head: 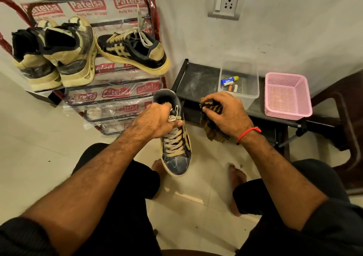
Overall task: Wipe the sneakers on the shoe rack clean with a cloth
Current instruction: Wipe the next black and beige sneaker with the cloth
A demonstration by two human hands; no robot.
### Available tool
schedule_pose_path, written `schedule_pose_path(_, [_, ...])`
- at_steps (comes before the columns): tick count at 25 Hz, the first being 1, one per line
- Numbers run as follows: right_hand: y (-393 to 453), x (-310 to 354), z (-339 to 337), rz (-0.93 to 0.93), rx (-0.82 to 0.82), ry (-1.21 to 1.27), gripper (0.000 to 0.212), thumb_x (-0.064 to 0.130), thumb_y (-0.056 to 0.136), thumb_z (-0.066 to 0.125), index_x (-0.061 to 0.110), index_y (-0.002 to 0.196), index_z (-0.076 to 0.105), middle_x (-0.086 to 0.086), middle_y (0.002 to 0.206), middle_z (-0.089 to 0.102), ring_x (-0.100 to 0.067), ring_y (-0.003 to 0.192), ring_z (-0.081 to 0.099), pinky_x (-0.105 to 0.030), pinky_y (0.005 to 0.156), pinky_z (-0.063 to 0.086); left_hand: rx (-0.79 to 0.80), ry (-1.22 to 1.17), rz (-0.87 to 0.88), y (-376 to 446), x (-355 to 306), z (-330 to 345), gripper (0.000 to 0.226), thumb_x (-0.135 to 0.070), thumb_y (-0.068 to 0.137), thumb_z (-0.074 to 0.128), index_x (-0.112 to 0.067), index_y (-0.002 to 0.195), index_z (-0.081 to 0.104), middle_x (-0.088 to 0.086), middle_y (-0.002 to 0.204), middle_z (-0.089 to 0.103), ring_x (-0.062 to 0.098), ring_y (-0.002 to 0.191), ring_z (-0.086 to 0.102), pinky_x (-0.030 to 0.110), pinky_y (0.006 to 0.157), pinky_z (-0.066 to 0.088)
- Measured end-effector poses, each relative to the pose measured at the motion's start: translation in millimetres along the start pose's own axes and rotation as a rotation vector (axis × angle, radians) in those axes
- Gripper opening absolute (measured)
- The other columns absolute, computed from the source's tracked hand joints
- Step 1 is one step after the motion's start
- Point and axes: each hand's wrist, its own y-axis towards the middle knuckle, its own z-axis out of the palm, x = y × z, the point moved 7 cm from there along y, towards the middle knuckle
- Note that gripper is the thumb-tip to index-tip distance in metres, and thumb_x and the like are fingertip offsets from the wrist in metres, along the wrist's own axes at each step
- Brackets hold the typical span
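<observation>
My left hand (155, 121) grips a dark blue sneaker (176, 155) with tan laces by its tongue and upper laces, toe pointing toward me, above the floor. My right hand (225, 111) holds a bunched brown and black striped cloth (213, 132) just right of the sneaker, apart from it. Its matching sneaker (135, 49) lies on the top shelf of the plastic-wrapped shoe rack (117, 96). A cream and black pair (57, 55) stands at the left of that shelf, heels toward me.
A low black table (196, 81) stands right of the rack, carrying a clear plastic box (238, 84) of small items and a pink mesh basket (286, 96). A dark chair (341, 122) is at the far right. My knees and bare feet are below the sneaker.
</observation>
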Motion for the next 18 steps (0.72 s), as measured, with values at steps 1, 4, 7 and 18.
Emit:
schedule_pose_path(1, [-0.5, -0.5, -3.6, 0.005, -0.016, 0.02, 0.025, 0.022, 0.091, 0.07, 0.018, 0.115, 0.067, -0.001, 0.114, 0.065, -0.012, 0.109, 0.056, -0.019, 0.095, 0.042, -0.026, 0.004, -0.014, 0.2, 3.2, -2.1, 0.054, -0.062, 0.089, 0.063, -0.019, 0.12, 0.056, 0.006, 0.118, 0.066, 0.026, 0.108, 0.062, 0.045, 0.091, 0.056])
schedule_pose_path(4, [0.3, -5.1, -20.2, 0.062, -0.094, 0.123, 0.027, 0.027, 0.094, 0.065, 0.021, 0.12, 0.066, 0.0, 0.115, 0.066, -0.013, 0.108, 0.057, -0.024, 0.094, 0.047, -0.181, -0.136, -0.061, -2.3, 9.2, -17.4, 0.046, -0.061, 0.094, 0.057, -0.021, 0.116, 0.055, 0.004, 0.107, 0.066, 0.024, 0.104, 0.061, 0.04, 0.083, 0.055])
schedule_pose_path(7, [1.9, -8.7, -30.6, 0.113, -0.124, 0.114, 0.027, 0.032, 0.095, 0.063, 0.022, 0.121, 0.065, -0.003, 0.114, 0.064, -0.014, 0.106, 0.056, -0.026, 0.092, 0.049, -0.25, -0.631, -0.226, -8.2, 20.6, -17.2, 0.039, -0.049, 0.089, 0.072, -0.022, 0.111, 0.055, -0.003, 0.101, 0.066, 0.014, 0.088, 0.064, 0.028, 0.063, 0.05])
schedule_pose_path(18, [-10.6, 20.7, 25.8, -0.15, 0.336, -0.186, 0.045, 0.021, 0.086, 0.075, 0.018, 0.128, 0.061, -0.003, 0.125, 0.058, -0.018, 0.117, 0.053, -0.03, 0.104, 0.045, -0.606, -0.964, -0.297, -19.7, 43.5, -40.6, 0.037, -0.021, 0.077, 0.078, -0.024, 0.102, 0.051, 0.002, 0.098, 0.069, 0.023, 0.09, 0.072, 0.05, 0.074, 0.063])
